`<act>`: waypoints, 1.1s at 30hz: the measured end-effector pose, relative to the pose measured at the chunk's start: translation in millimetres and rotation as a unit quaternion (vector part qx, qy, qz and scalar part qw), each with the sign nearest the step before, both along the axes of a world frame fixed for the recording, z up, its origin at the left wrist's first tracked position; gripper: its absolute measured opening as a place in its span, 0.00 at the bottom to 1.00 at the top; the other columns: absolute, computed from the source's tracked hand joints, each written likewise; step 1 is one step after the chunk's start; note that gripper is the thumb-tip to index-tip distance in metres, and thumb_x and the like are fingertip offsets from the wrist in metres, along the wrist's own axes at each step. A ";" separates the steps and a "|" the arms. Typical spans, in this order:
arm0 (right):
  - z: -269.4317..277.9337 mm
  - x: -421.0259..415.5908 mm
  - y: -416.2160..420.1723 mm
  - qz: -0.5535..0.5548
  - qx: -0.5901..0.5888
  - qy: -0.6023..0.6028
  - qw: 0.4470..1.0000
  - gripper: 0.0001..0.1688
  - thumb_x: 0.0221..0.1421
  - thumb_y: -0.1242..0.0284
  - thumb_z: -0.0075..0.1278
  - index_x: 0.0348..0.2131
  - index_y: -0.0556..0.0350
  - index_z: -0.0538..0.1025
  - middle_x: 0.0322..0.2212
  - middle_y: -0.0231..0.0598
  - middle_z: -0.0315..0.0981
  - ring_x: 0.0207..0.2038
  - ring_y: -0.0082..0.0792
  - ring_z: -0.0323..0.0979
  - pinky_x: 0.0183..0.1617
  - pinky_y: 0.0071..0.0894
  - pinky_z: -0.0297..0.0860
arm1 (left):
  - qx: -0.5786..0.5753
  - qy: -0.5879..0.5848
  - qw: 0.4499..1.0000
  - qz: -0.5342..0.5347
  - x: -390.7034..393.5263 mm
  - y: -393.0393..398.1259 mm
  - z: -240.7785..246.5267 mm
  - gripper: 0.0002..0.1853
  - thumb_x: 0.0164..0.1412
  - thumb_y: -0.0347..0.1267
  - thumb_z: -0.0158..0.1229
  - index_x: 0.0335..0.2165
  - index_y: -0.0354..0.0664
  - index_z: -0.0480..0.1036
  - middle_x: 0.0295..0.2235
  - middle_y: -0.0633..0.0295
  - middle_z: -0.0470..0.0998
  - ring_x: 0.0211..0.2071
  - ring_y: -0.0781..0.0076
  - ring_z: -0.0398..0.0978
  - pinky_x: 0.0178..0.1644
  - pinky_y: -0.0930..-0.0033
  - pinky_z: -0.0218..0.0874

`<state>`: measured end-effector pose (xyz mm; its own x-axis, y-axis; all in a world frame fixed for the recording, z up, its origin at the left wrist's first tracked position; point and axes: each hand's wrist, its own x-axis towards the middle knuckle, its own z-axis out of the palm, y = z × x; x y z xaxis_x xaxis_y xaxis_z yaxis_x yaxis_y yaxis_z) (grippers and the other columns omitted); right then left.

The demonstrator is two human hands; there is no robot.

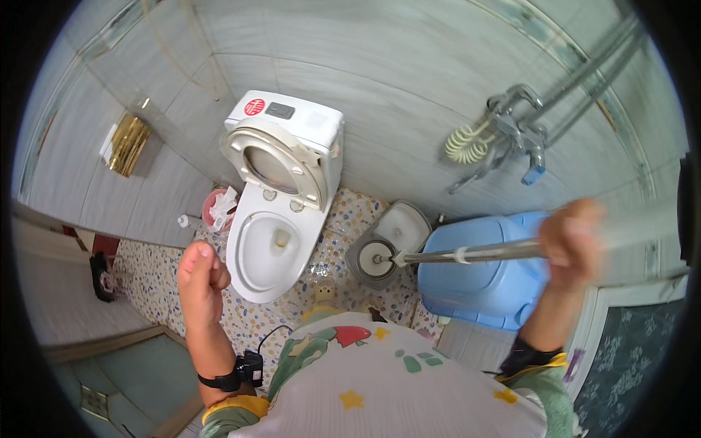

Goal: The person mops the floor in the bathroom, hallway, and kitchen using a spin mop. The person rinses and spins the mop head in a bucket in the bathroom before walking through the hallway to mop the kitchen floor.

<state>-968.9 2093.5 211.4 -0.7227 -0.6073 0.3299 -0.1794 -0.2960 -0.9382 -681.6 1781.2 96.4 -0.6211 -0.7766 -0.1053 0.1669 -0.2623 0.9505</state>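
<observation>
My right hand [569,246], blurred, is wrapped around the metal handle of a spin mop [482,253]. The handle slants down to the left, and its lower end stands in the round spin basket of a grey mop bucket [350,261]. A second compartment of the bucket [402,224] looks to hold cloudy water. My left hand [202,282] is raised in front of the toilet bowl with its fingers curled in; nothing shows in it. A white toilet [263,274] stands before me, its seat and lid [274,164] raised against the tank.
Right of the bucket lies a blue plastic tub [465,263], seemingly upside down. A shower mixer tap [515,128] with hoses juts from the tiled wall. By the toilet are a pink waste bin [212,205] with crumpled tissue and a white bottle [189,221]. Pebble-patterned flooring [241,323] surrounds my feet.
</observation>
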 end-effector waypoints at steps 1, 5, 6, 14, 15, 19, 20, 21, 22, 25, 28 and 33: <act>40.4 8.3 0.8 0.052 -0.044 0.034 0.997 0.11 0.50 0.73 0.45 0.20 0.48 0.59 0.08 0.25 0.50 0.08 0.15 0.45 0.11 0.18 0.47 | 0.006 0.007 1.000 0.012 2.1 -1.2 -2.6 0.13 0.60 0.35 0.46 0.21 0.43 0.60 0.11 0.76 0.50 0.11 0.87 0.42 0.15 0.79 0.33; -10.4 10.4 -14.5 -0.095 -0.086 0.028 0.991 0.12 0.51 0.74 0.43 0.20 0.49 0.57 0.08 0.26 0.50 0.07 0.15 0.45 0.11 0.19 0.49 | 0.012 0.011 1.000 0.008 -5.0 -2.0 -2.8 0.14 0.60 0.36 0.46 0.21 0.43 0.59 0.11 0.76 0.49 0.11 0.86 0.41 0.16 0.78 0.33; -29.8 9.4 -15.0 -0.146 -0.085 0.024 0.985 0.12 0.51 0.75 0.44 0.20 0.50 0.58 0.09 0.26 0.51 0.08 0.16 0.45 0.11 0.19 0.49 | 0.011 0.003 1.000 -0.005 -7.9 -2.3 -3.9 0.14 0.60 0.36 0.46 0.21 0.43 0.59 0.11 0.76 0.49 0.11 0.86 0.41 0.16 0.78 0.33; -215.7 34.5 -17.0 -0.260 0.064 0.046 0.962 0.14 0.50 0.77 0.47 0.20 0.50 0.59 0.11 0.27 0.53 0.13 0.18 0.51 0.15 0.20 0.51 | -0.004 -0.049 0.997 -0.057 -10.0 1.1 0.5 0.15 0.59 0.39 0.47 0.20 0.44 0.58 0.12 0.76 0.47 0.12 0.86 0.41 0.16 0.78 0.34; -225.8 33.6 -13.6 -0.300 0.083 0.069 0.948 0.13 0.50 0.77 0.47 0.20 0.50 0.59 0.11 0.27 0.53 0.13 0.18 0.50 0.15 0.20 0.50 | -0.001 -0.045 0.997 -0.066 -10.9 0.3 0.6 0.15 0.59 0.39 0.47 0.20 0.45 0.58 0.12 0.76 0.47 0.12 0.86 0.41 0.16 0.78 0.34; -111.5 22.8 6.3 -0.176 0.055 -0.015 0.983 0.13 0.49 0.76 0.48 0.20 0.49 0.60 0.12 0.25 0.50 0.12 0.17 0.47 0.15 0.19 0.46 | 0.009 -0.002 0.999 -0.043 -8.4 -9.2 -4.7 0.13 0.59 0.36 0.46 0.21 0.43 0.59 0.11 0.75 0.49 0.11 0.86 0.42 0.16 0.78 0.34; -59.0 17.4 10.3 -0.075 0.048 0.012 0.996 0.12 0.51 0.74 0.46 0.20 0.49 0.59 0.11 0.24 0.49 0.11 0.16 0.47 0.14 0.18 0.46 | 0.002 -0.009 0.999 -0.033 -5.6 -11.3 -6.4 0.14 0.59 0.37 0.46 0.21 0.44 0.59 0.11 0.75 0.48 0.12 0.86 0.41 0.16 0.78 0.34; -5.5 28.4 8.6 -0.080 0.000 0.019 0.997 0.09 0.52 0.74 0.45 0.23 0.48 0.61 0.11 0.23 0.52 0.11 0.15 0.49 0.13 0.17 0.48 | 0.001 -0.018 1.000 -0.025 -1.2 -14.4 -8.9 0.14 0.59 0.38 0.46 0.20 0.45 0.58 0.11 0.76 0.46 0.12 0.85 0.40 0.16 0.78 0.34; 36.5 37.2 5.6 -0.045 -0.034 0.051 0.997 0.09 0.52 0.75 0.45 0.24 0.48 0.60 0.11 0.23 0.51 0.10 0.16 0.48 0.12 0.18 0.47 | 0.009 -0.018 1.000 -0.019 -0.2 -17.1 -10.7 0.14 0.59 0.38 0.46 0.21 0.45 0.58 0.11 0.76 0.46 0.12 0.85 0.41 0.16 0.78 0.34; 26.1 45.4 -7.0 -0.112 -0.054 0.097 0.987 0.12 0.50 0.76 0.46 0.21 0.50 0.58 0.09 0.24 0.49 0.09 0.17 0.46 0.11 0.19 0.46 | 0.012 0.000 1.000 -0.029 1.0 -21.6 -16.6 0.14 0.59 0.38 0.46 0.21 0.44 0.59 0.11 0.75 0.47 0.12 0.85 0.41 0.16 0.78 0.34; -69.3 46.9 -19.8 -0.196 -0.073 0.030 0.978 0.15 0.48 0.76 0.49 0.19 0.50 0.57 0.10 0.27 0.51 0.10 0.19 0.49 0.12 0.20 0.49 | 0.029 -0.002 0.999 -0.031 -4.7 -22.0 -17.9 0.13 0.60 0.35 0.46 0.21 0.42 0.60 0.11 0.75 0.50 0.11 0.87 0.42 0.15 0.78 0.33; -176.1 63.5 -31.4 -0.277 0.016 -0.026 0.960 0.15 0.47 0.78 0.49 0.19 0.50 0.58 0.11 0.28 0.55 0.13 0.19 0.52 0.15 0.19 0.52 | 0.019 -0.024 0.998 -0.054 -2.9 -32.0 -9.7 0.14 0.59 0.34 0.46 0.19 0.42 0.60 0.11 0.75 0.52 0.11 0.88 0.43 0.15 0.79 0.33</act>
<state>-905.4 2062.1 35.3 -0.9530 -0.1350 0.2711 -0.2526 -0.1391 -0.9575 -684.5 1749.2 86.7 -0.6942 -0.7008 -0.1639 0.0913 -0.3116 0.9458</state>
